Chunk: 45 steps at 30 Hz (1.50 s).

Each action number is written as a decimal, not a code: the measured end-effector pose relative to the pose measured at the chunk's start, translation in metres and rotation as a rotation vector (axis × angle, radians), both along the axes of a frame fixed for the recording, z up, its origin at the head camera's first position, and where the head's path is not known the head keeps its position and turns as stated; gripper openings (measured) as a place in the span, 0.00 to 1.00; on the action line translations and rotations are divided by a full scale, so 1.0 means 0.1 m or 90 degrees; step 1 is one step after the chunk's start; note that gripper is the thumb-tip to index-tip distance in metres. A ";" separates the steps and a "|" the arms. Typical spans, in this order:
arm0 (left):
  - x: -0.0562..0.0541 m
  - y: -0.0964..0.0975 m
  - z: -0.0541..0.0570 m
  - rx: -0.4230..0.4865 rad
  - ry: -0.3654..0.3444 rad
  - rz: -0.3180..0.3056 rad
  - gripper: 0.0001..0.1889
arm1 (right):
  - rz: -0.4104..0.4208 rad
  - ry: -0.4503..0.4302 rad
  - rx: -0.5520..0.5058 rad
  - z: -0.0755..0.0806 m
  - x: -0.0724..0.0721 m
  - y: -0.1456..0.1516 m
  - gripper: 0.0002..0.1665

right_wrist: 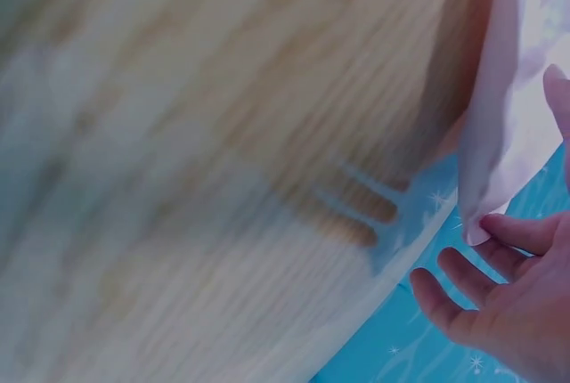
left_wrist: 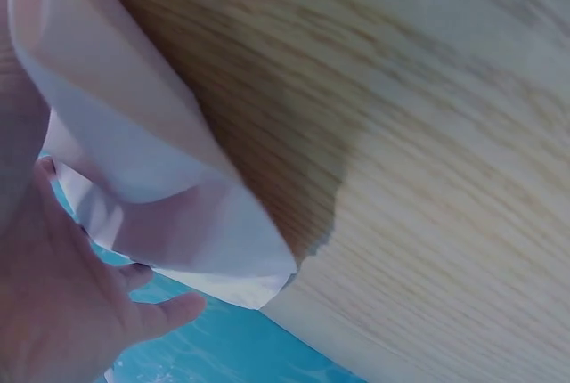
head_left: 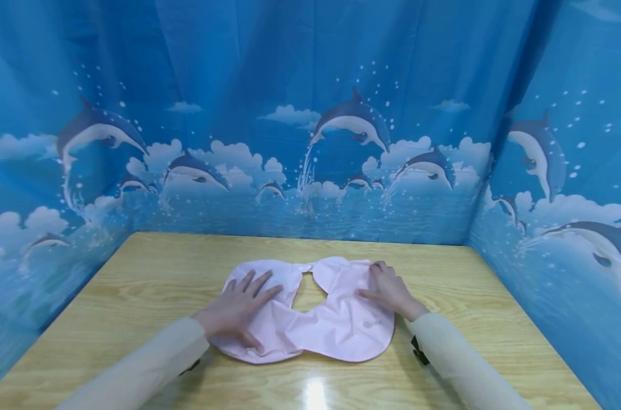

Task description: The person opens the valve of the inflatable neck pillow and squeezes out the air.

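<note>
A pale pink cloth bib (head_left: 341, 336) with scalloped edges lies on the table, its neck opening in the middle and its two neck ends meeting at the top. My left hand (head_left: 238, 307) rests on its left side, fingers spread toward the upper edge and thumb near the lower edge. At the upper right edge, my right hand (head_left: 390, 289) touches the cloth, thumb lying apart from the fingers. In the left wrist view, the bib (left_wrist: 169, 169) stands in folds beside the spread fingers. In the right wrist view, a fingertip of the right hand (right_wrist: 508, 303) meets the bib's edge.
The light wood-grain table (head_left: 151, 285) reaches back to a blue curtain (head_left: 269, 62) printed with dolphins and clouds, which also runs along the left and right sides. A bright light reflection shows on the table near the front.
</note>
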<state>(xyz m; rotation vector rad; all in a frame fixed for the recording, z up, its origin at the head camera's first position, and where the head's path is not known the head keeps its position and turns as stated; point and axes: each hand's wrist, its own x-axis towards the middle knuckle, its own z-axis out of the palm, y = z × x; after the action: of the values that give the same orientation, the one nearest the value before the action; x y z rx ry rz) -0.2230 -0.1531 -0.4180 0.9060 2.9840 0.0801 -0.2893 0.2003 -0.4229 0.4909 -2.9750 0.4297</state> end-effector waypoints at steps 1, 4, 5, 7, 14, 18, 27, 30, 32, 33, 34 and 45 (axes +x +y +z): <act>0.00 0.00 0.01 -0.002 -0.003 0.001 0.63 | -0.004 -0.003 0.002 0.00 -0.01 0.00 0.46; 0.01 0.02 0.03 -0.009 -0.015 0.004 0.63 | -0.015 -0.005 0.007 -0.01 -0.03 0.01 0.45; 0.02 0.02 0.03 -0.011 -0.019 0.006 0.63 | -0.017 -0.003 0.008 -0.01 -0.03 0.01 0.45; 0.02 0.03 0.04 -0.018 -0.025 0.011 0.63 | -0.023 0.001 0.010 -0.01 -0.03 0.01 0.43; 0.02 0.04 0.03 -0.017 -0.024 0.022 0.64 | -0.023 -0.023 0.013 -0.01 -0.02 0.02 0.42; 0.02 0.01 -0.01 0.000 0.000 -0.002 0.63 | -0.017 -0.035 0.015 -0.02 0.00 0.01 0.43; 0.07 -0.06 -0.07 0.049 0.049 -0.078 0.56 | 0.123 0.013 -0.021 -0.03 0.23 -0.11 0.41; 0.10 -0.07 -0.06 0.059 0.044 -0.081 0.57 | 0.200 0.015 -0.031 -0.03 0.34 -0.14 0.43; 0.11 -0.08 -0.06 0.055 0.031 -0.075 0.59 | 0.231 -0.008 -0.034 -0.03 0.40 -0.16 0.45; 0.12 -0.08 -0.06 0.053 0.024 -0.072 0.60 | 0.241 -0.023 -0.030 -0.03 0.43 -0.16 0.47; 0.12 -0.08 -0.06 0.048 0.016 -0.067 0.62 | 0.246 -0.038 -0.024 -0.03 0.45 -0.17 0.49; 0.05 -0.07 -0.08 -0.014 0.044 -0.027 0.69 | 0.249 -0.100 0.041 -0.04 0.54 -0.19 0.57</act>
<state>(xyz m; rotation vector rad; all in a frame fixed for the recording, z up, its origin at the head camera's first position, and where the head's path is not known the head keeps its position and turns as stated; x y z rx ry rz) -0.2177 -0.1602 -0.4263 0.9881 3.0203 0.0150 -0.2353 0.1813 -0.4271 1.1034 -3.0433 0.4206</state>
